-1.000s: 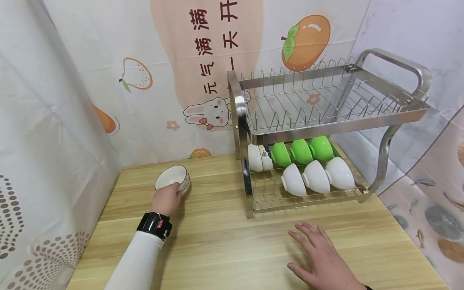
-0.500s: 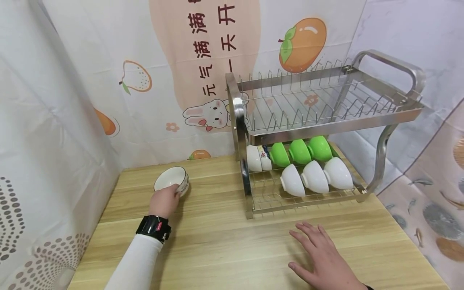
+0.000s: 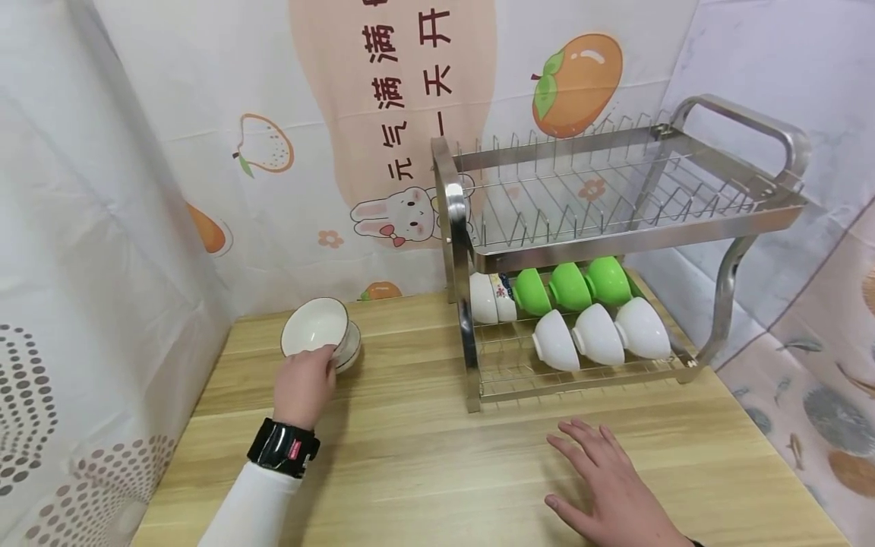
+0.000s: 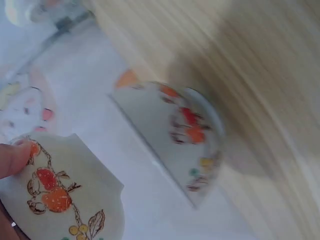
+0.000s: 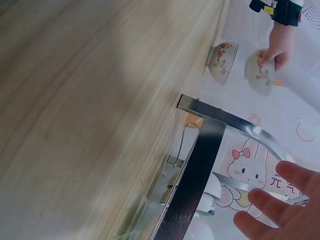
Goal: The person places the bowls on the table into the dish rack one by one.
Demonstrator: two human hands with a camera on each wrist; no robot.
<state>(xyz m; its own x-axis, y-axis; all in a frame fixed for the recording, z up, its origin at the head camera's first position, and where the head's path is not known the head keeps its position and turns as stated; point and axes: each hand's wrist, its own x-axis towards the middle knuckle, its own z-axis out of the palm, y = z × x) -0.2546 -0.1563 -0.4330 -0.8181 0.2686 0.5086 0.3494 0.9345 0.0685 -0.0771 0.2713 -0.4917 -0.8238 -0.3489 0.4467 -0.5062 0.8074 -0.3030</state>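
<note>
My left hand pinches the rim of a white bowl at the back left of the table. Orange and red fruit with brown leaves decorates this held bowl's outside in the left wrist view. A matching bowl stands upright on the wood, partly hidden behind it. From the right wrist view, the held bowl is raised apart from the standing bowl. My right hand has spread fingers over the front right of the table and holds nothing.
A two-tier metal dish rack stands at the right. On its lower tier, green bowls line the back and white bowls the front, with patterned bowls at the left end. A printed curtain hangs behind the table.
My left hand has lifted the upper bowl off the lower one and shifted it slightly left, exposing the lower bowl. The right hand stays in place.
</note>
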